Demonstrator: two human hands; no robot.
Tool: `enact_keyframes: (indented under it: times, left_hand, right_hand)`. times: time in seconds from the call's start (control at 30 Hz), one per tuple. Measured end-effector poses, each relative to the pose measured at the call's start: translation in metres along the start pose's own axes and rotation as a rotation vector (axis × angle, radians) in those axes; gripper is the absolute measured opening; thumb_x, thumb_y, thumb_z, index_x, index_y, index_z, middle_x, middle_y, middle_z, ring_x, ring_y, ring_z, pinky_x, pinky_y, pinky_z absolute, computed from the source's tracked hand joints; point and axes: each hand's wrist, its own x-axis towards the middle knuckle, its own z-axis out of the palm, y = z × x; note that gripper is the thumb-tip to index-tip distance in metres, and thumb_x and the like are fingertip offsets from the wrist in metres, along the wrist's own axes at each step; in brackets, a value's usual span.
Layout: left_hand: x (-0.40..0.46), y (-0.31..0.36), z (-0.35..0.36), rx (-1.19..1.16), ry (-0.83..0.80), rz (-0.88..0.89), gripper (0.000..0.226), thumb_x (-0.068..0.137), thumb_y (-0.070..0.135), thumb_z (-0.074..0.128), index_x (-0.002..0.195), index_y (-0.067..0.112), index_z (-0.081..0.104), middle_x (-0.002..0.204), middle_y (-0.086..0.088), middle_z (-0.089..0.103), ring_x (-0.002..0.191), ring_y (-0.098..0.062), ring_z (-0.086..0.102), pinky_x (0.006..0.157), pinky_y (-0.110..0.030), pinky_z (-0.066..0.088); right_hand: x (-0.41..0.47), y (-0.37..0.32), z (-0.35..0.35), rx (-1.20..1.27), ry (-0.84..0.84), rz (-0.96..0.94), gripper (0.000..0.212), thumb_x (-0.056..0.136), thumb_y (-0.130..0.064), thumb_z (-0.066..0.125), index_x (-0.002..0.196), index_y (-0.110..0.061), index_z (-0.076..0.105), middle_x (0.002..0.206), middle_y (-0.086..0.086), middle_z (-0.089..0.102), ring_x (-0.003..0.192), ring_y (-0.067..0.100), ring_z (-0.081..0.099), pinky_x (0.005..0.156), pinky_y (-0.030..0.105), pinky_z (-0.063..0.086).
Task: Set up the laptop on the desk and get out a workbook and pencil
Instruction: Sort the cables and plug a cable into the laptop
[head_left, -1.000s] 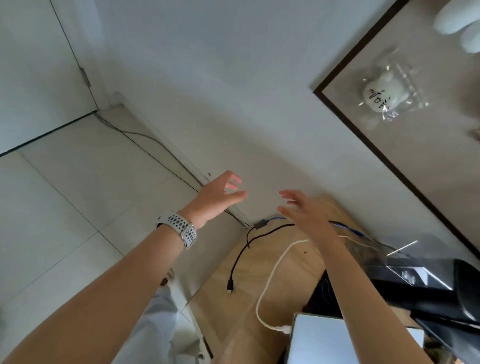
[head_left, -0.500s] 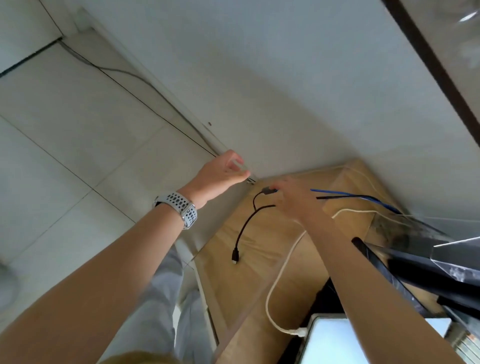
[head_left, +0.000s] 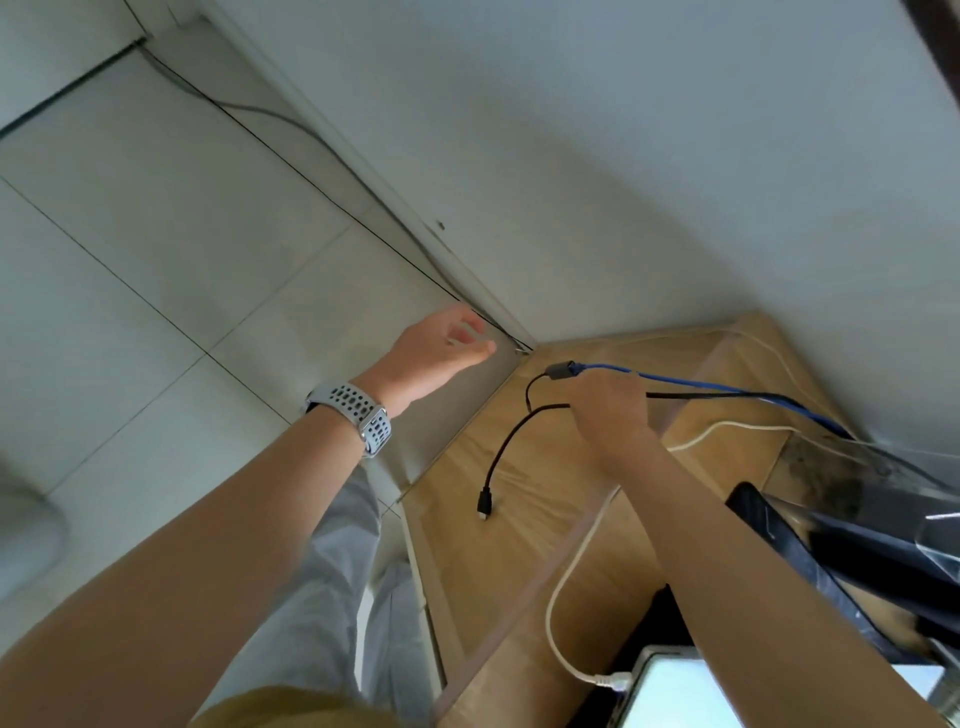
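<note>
Laptop (head_left: 675, 691): pale, glowing slab cut off by the lower edge of the view, resting on the desk (head_left: 498, 561) under the right forearm; a white cable (head_left: 558, 597) is plugged into its left corner and loops away across the desktop toward the wall. No workbook or pencil can be made out.

Desk: light wood-grain top, smooth and flat, its left edge straight and running diagonally up to a corner that meets the white wall (head_left: 623, 156). Open desktop lies between that edge and the white cable.

Floor (head_left: 156, 260): large pale tiles with thin dark joints, well to the left of the desk; a thin cord runs along the skirting.

Black object under clear plastic (head_left: 857, 535): glossy, angular, at the right edge of the desk; what it is cannot be told.

Left hand (head_left: 441, 353): fingers loosely spread and holding nothing, hovering over the floor just beside the desk corner; a grey perforated watch band (head_left: 353, 410) circles the wrist.

Right hand (head_left: 608, 405): fingers curled round a black cable (head_left: 504, 447) near its small grey adapter (head_left: 561, 370), where a blue cable (head_left: 701, 384) joins. The black cable's plug end lies on bare wood.
</note>
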Motion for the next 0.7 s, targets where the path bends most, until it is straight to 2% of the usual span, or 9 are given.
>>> enact_keyframes:
  times: [0.1, 0.37, 0.53, 0.6, 0.7]
  left_hand:
    - [-0.003, 0.005, 0.003, 0.02, -0.014, 0.004, 0.021, 0.088, 0.027, 0.059, 0.106, 0.018, 0.057, 0.098, 0.004, 0.062, 0.081, -0.008, 0.057, 0.06, -0.019, 0.037]
    - [-0.022, 0.033, 0.022, 0.12, -0.078, 0.042, 0.02, 0.088, 0.022, 0.059, 0.107, 0.018, 0.056, 0.104, -0.002, 0.06, 0.083, -0.012, 0.057, 0.064, -0.021, 0.043]
    - [-0.041, 0.049, 0.037, 0.221, -0.162, 0.023, 0.028, 0.086, 0.024, 0.06, 0.112, 0.022, 0.051, 0.113, -0.006, 0.057, 0.102, -0.022, 0.057, 0.088, -0.039, 0.048]
    - [-0.049, 0.055, 0.043, 0.241, -0.189, 0.011, 0.027, 0.087, 0.025, 0.061, 0.111, 0.022, 0.049, 0.109, -0.006, 0.058, 0.102, -0.027, 0.057, 0.087, -0.04, 0.047]
    - [-0.063, 0.062, 0.05, 0.245, -0.196, 0.015, 0.025, 0.088, 0.022, 0.059, 0.111, 0.017, 0.048, 0.103, -0.011, 0.058, 0.095, -0.025, 0.053, 0.079, -0.034, 0.04]
  right_hand:
    - [-0.005, 0.003, -0.006, 0.035, 0.032, -0.013, 0.02, 0.089, -0.005, 0.049, 0.1, -0.014, 0.062, 0.094, 0.003, 0.068, 0.087, 0.023, 0.065, 0.085, 0.036, 0.042]
    - [-0.041, 0.033, -0.039, 0.248, 0.249, 0.035, 0.036, 0.087, -0.008, 0.044, 0.112, -0.028, 0.062, 0.103, 0.002, 0.066, 0.102, 0.026, 0.058, 0.088, 0.038, 0.035]
    - [-0.062, 0.059, -0.053, 0.303, 0.384, 0.076, 0.027, 0.085, -0.01, 0.049, 0.102, -0.028, 0.062, 0.096, 0.0, 0.065, 0.099, 0.027, 0.059, 0.088, 0.036, 0.035]
    - [-0.068, 0.068, -0.058, 0.367, 0.434, 0.089, 0.023, 0.088, -0.014, 0.052, 0.101, -0.029, 0.064, 0.094, 0.0, 0.066, 0.096, 0.028, 0.059, 0.087, 0.036, 0.035]
    - [-0.078, 0.08, -0.066, 0.477, 0.52, 0.104, 0.02, 0.09, -0.016, 0.052, 0.098, -0.028, 0.066, 0.09, 0.0, 0.066, 0.092, 0.028, 0.06, 0.083, 0.034, 0.036]
